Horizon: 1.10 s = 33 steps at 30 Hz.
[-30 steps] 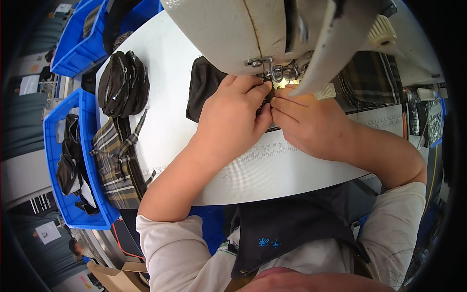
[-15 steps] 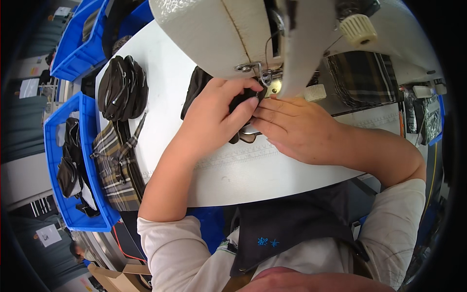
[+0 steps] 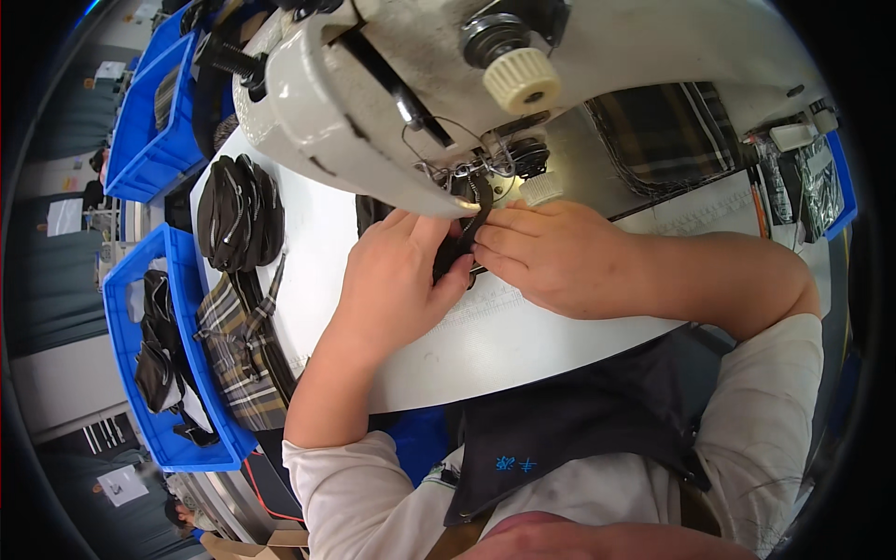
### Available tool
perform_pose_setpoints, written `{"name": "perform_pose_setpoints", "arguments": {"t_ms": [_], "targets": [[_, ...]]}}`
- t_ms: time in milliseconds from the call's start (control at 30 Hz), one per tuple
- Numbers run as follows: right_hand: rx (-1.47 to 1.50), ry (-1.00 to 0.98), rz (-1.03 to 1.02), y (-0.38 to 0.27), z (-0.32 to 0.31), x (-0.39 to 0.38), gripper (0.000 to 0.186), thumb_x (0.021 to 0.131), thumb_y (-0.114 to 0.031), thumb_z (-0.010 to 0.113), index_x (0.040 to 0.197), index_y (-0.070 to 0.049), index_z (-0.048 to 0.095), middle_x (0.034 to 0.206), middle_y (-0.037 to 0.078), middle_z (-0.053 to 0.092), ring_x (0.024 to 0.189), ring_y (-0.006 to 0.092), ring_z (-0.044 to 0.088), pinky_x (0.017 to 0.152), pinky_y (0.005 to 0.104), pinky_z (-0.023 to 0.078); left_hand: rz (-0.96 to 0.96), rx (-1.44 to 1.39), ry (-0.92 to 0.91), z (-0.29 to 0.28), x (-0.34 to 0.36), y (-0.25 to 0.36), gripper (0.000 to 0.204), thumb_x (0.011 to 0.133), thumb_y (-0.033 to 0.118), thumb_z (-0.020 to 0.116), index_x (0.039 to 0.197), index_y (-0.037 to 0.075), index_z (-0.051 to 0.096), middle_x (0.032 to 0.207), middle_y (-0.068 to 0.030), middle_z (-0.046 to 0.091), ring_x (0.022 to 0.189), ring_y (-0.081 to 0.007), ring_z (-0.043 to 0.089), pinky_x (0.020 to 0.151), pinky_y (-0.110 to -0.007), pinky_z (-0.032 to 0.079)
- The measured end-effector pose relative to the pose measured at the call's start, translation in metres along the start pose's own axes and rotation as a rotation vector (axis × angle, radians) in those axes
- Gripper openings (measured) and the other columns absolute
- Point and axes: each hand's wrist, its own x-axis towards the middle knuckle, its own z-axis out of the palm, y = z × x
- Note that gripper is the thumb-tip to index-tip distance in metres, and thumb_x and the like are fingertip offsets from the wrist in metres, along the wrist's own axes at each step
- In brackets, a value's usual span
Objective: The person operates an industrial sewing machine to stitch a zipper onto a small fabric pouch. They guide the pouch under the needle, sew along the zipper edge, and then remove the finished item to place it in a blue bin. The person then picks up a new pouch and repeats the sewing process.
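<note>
Left hand (image 3: pixel 397 280) closes thumb against fingers on a dark zippered fabric piece (image 3: pixel 482 213); right hand (image 3: pixel 560 261) lies palm down with fingers stretched out together, tips touching the same piece along its right edge, thumb hidden, so cannot tell whether it pinches. Piece sits at the stitching area under the sewing machine (image 3: pixel 420 47), its zipper edge curving down between the two hands; part of it shows dark beyond the left wrist. Machine, largest thing in view, is off-white and spans the upper middle. Below it, white worktable (image 3: pixel 523 345), front edge bowed by the lens. Left of table, two blue plastic bins: nearer bin (image 3: pixel 219 457) contains black zippered pieces (image 3: pixel 161 373); farther bin (image 3: pixel 149 168) stands beyond it. Plaid fabric panels (image 3: pixel 663 135) lie stacked right of the stitching area, edges frayed. Another plaid piece (image 3: pixel 247 350) lies at the table's left edge, beside the nearer bin. Just above it, a pile of dark zippered pouches (image 3: pixel 240 210). Smallest noted: ribbed cream knob (image 3: pixel 521 82) on the machine's front.
</note>
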Motion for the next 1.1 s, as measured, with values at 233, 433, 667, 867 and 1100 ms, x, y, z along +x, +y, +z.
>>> {"name": "perform_pose_setpoints", "arguments": {"t_ms": [233, 433, 667, 867, 1100], "targets": [[0.062, -0.098, 0.012, -0.001, -0.005, 0.002, 0.026, 0.085, -0.012, 0.067, 0.108, 0.000, 0.073, 0.121, 0.013, 0.068, 0.114, 0.0282, 0.066, 0.092, 0.0390, 0.056, -0.120, -0.517, -0.110, 0.002, -0.003, -0.016, 0.046, 0.088, -0.002, 0.068, 0.132, 0.005, 0.058, 0.095, 0.0002, 0.066, 0.084, -0.0121, 0.056, 0.077, -0.030, 0.046], [-0.118, 0.032, -0.052, -0.004, 0.006, 0.001, 0.025, 0.084, -0.014, 0.067, 0.102, 0.002, 0.075, 0.113, 0.017, 0.074, 0.112, 0.0296, 0.070, 0.094, 0.0379, 0.056, -0.014, 0.161, 0.242, 0.024, 0.008, 0.006, 0.044, 0.084, -0.001, 0.071, 0.126, 0.006, 0.061, 0.099, -0.0073, 0.071, 0.090, -0.0283, 0.065, 0.079, -0.041, 0.048], [-0.180, 0.006, -0.072, -0.009, 0.008, 0.000, 0.030, 0.083, -0.015, 0.066, 0.104, 0.005, 0.075, 0.117, 0.021, 0.074, 0.113, 0.0343, 0.071, 0.092, 0.0412, 0.059, 0.011, 0.363, 0.361, 0.025, 0.014, 0.003, 0.022, 0.078, 0.005, 0.083, 0.098, 0.008, 0.073, 0.096, -0.0087, 0.071, 0.091, -0.0326, 0.065, 0.079, -0.044, 0.048], [-0.176, -0.028, -0.075, -0.010, 0.002, 0.000, 0.026, 0.080, -0.017, 0.068, 0.094, 0.005, 0.075, 0.100, 0.020, 0.074, 0.092, 0.0297, 0.069, 0.078, 0.0363, 0.057, 0.175, 0.294, 0.348, 0.033, 0.018, -0.001, 0.019, 0.077, 0.004, 0.084, 0.094, 0.006, 0.075, 0.090, -0.0066, 0.069, 0.086, -0.0303, 0.061, 0.079, -0.041, 0.049], [-0.224, -0.072, -0.162, -0.016, -0.009, -0.004, 0.029, 0.073, -0.015, 0.069, 0.089, 0.009, 0.073, 0.092, 0.022, 0.070, 0.084, 0.0300, 0.066, 0.074, 0.0358, 0.056, 0.098, 0.086, 0.212, 0.034, 0.009, -0.001, 0.025, 0.077, 0.006, 0.082, 0.101, 0.006, 0.078, 0.095, -0.0070, 0.071, 0.089, -0.0317, 0.062, 0.082, -0.042, 0.051]]}}
